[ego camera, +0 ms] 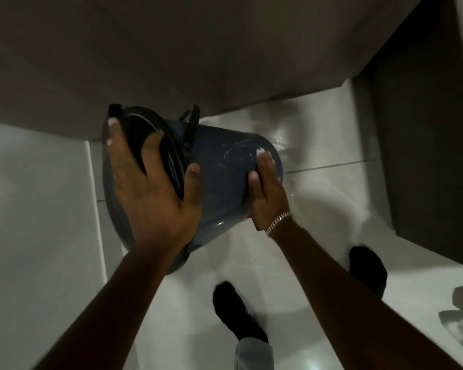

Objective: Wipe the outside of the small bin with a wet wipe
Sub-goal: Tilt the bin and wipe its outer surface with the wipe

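Hands: we saw 2 bare hands, both on the small bin, well apart from each other, 1 at each end of it.
Left hand (147, 182): it was spread over the lid end of the bin, fingers splayed across the black lid (147, 145) and thumb pressed on the blue wall just past the rim. We read it as clamped on the bin, bearing its weight.
Right hand (265, 188): it lay flat against the wall near the bin's base, fingers together and pressed on a wet wipe. A chain bracelet (278, 222) sat at the wrist.
Wet wipe (260, 150): we could make out only a small white bit of it past the fingertips; the rest was hidden under the hand.
Small bin (219, 166): dark blue and round, it was held tilted on its side above the floor, lid toward the left, base toward the right. Faint wet streaks showed on the wall beside the wipe. A black handle piece (191, 124) stuck out near the rim on the far side.
Floor (318, 182): pale glossy tiles lay under the bin.
Feet: 2 dark shoes stood on the tiles, 1 below the bin (235, 313) and 1 off to the right (368, 271).
Walls: a dark wall (171, 49) ran behind the bin; the picture was dim and somewhat blurred.
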